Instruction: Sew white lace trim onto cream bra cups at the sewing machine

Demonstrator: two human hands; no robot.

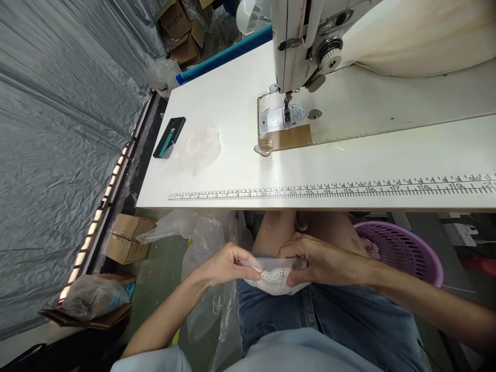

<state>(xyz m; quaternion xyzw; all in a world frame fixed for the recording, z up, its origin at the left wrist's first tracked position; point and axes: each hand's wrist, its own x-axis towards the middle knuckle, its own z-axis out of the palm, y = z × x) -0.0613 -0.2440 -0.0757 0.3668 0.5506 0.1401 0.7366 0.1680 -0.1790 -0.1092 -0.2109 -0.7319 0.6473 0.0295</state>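
Over my lap I hold a small piece of sheer white fabric (276, 285) with a dotted, lace-like patch in its middle. My left hand (234, 264) pinches its left edge between thumb and fingers. On the other side, my right hand (312, 259) grips the fabric with the thumb in front and the fingers behind, partly hidden. The cloth bows down between both hands. Above them, on the white table, stands a sewing machine (292, 51), its presser foot (287, 111) over the metal needle plate. Another thin white piece of fabric (199, 150) lies flat on the table.
A dark phone (169, 137) lies near the table's left edge. A printed ruler (329, 189) runs along the front edge. Below are a purple basket (403, 250) at right, plastic sheeting (209, 248) and a cardboard box (127, 238) at left. Cream cloth (422, 39) lies behind the machine.
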